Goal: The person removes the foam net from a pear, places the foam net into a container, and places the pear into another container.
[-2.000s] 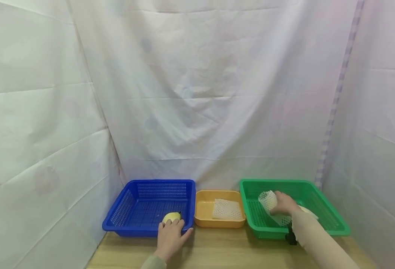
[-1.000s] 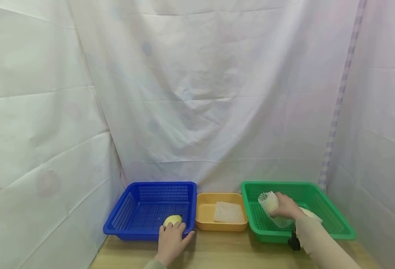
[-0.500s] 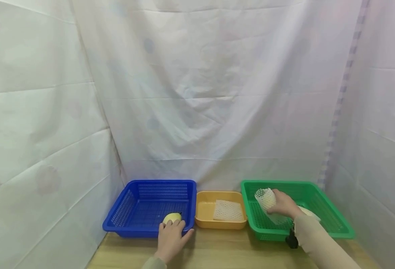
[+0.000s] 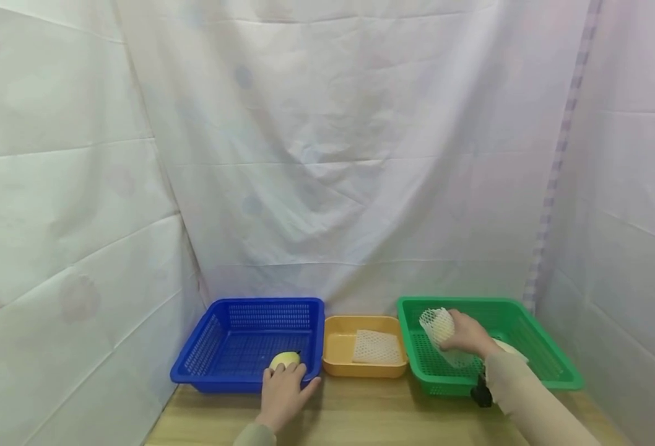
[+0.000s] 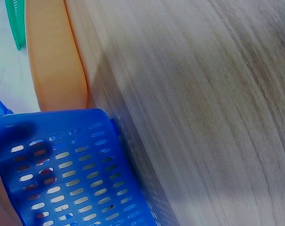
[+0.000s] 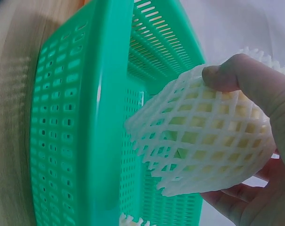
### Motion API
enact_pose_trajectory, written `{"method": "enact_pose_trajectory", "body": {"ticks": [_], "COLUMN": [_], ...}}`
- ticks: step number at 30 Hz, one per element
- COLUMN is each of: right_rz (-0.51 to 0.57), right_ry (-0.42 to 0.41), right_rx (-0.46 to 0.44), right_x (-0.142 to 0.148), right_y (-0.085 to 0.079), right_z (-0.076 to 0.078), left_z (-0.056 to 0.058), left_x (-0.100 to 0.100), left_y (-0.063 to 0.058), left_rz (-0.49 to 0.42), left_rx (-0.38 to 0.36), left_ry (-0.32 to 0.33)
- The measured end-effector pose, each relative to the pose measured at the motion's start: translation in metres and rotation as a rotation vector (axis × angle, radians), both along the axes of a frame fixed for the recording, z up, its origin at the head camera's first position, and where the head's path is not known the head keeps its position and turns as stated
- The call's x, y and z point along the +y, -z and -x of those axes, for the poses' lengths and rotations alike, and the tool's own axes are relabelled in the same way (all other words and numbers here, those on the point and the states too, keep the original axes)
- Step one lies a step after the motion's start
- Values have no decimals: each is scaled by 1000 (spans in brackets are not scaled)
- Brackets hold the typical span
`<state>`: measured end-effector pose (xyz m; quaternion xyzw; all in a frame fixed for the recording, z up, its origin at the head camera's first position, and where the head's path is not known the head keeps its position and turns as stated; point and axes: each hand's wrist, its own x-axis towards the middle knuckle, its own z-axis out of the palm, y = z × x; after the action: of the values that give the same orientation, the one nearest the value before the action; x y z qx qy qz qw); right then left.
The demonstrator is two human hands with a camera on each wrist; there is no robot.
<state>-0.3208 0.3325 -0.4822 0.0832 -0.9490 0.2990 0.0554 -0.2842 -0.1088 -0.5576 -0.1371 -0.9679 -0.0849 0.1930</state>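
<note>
In the head view my left hand (image 4: 283, 396) reaches over the front rim of the blue basket (image 4: 246, 302). Its fingers rest against a yellow-green pear (image 4: 285, 358), while the thumb points away to the side. Over the green basket (image 4: 461, 301) my right hand (image 4: 468, 337) grips a pear sleeved in white foam netting (image 6: 217, 127), with the thumb on top and fingers beneath. The netting's loose end stands out past the fruit. Behind the right wrist another pale, netted piece (image 4: 510, 350) lies in the green basket, partly hidden.
Between the baskets stands a yellow tray (image 4: 333, 371) holding flat white foam netting (image 4: 376, 347). All three containers stand on a wooden table (image 4: 355, 412). White cloth (image 4: 350, 186) hangs behind and at both sides.
The right hand has lifted slightly and shifted a little left with the netted pear. My left hand and the pear beside it have stayed in place.
</note>
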Motion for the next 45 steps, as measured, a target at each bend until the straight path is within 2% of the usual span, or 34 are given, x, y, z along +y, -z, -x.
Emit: {"method": "enact_pose_trajectory", "body": {"ticks": [7, 17, 22, 30, 36, 45], "right_rz": [20, 4, 14, 12, 10, 21], "right_ry": [7, 5, 4, -4, 2, 5], "right_rx": [-18, 13, 17, 26, 23, 8], "right_x": [-4, -1, -1, -6, -7, -11], "right_y": [3, -2, -5, -8, -10, -11], "right_z": [-2, -2, -5, -9, -9, -7], "left_z": [1, 6, 6, 3, 2, 4], "left_x": [-3, 0, 0, 0, 0, -1], "left_y": [6, 5, 2, 5, 9, 6], "left_rz": [5, 0, -3, 1, -8, 0], "left_rx": [-52, -32, -15, -13, 8, 10], "left_ry": [-17, -5, 5, 10, 13, 9]}}
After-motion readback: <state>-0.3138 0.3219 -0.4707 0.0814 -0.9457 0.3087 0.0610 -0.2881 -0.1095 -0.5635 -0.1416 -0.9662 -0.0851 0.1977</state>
